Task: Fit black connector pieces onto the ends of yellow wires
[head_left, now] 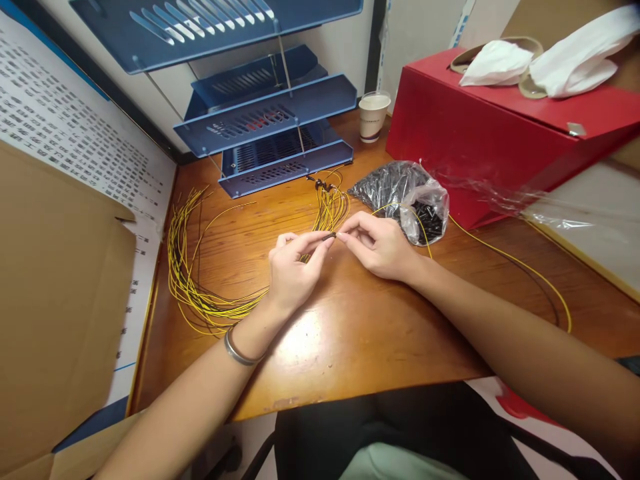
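Observation:
My left hand (296,270) pinches a small dark connector-like piece (329,236) between thumb and fingertips. Tip to tip with it, my right hand (380,247) is closed on what looks like the end of a thin yellow wire (525,259), which loops behind the hand and trails off to the right over the table. The exact join between wire and dark piece is too small to make out. A curved bundle of yellow wires (187,287) runs from the left behind my left hand, with black-tipped ends (325,187) beyond my fingers. Behind my right hand lies a clear plastic bag (385,183) of small black parts (430,219).
A blue tiered document rack (285,170) stands at the back of the wooden table (380,333). Beside it are a paper cup (373,117) and a red box (465,127) with white tissue and tape rolls on top. Cardboard (55,300) leans at the left.

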The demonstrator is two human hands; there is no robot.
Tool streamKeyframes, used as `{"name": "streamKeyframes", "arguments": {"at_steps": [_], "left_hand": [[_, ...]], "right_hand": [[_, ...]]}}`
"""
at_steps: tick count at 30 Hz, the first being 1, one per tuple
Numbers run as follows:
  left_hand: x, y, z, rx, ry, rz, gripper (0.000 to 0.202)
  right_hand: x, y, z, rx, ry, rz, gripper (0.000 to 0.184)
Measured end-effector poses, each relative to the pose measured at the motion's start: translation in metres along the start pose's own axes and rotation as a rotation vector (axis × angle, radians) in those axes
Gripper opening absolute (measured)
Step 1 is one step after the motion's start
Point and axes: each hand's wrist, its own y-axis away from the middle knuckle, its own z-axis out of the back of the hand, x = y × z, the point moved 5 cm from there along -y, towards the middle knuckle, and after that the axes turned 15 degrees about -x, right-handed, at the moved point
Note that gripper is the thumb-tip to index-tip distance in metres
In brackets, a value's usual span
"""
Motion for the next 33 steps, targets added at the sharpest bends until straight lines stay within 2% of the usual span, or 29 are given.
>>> {"name": "streamKeyframes", "arguments": {"at_steps": [4,10,13,20,23,28,33], "left_hand": [[-0.006,-0.001,0.001,0.002,-0.032,-0.104,0.009],[-0.002,-0.001,0.0,0.052,-0.088,-0.198,0.009],[0.001,-0.005,-0.003,0.118,-0.107,-0.219,0.011],[0.005,-0.016,-0.004,0.383,-0.055,-0.069,0.018],[0.006,-0.016,-0.004,0.448,-0.012,0.015,0.021],[0.015,-0.012,-0.006,0.417,0.113,0.147,0.02],[0.027,-0.011,-0.009,0.324,0.188,0.221,0.017]], "right_hand": [[0.0,0.001,-0.002,0.007,0.038,0.003,0.012],[0.011,-0.004,0.001,0.091,0.28,0.303,0.019],[0.011,-0.005,0.001,0.164,0.391,0.355,0.023],[0.01,-0.001,-0.004,0.262,0.402,0.366,0.029],[0.01,0.001,-0.005,0.267,0.398,0.372,0.029],[0.009,-0.002,0.0,0.213,0.327,0.294,0.021],[0.007,-0.006,0.008,0.144,0.283,0.112,0.022]]}}
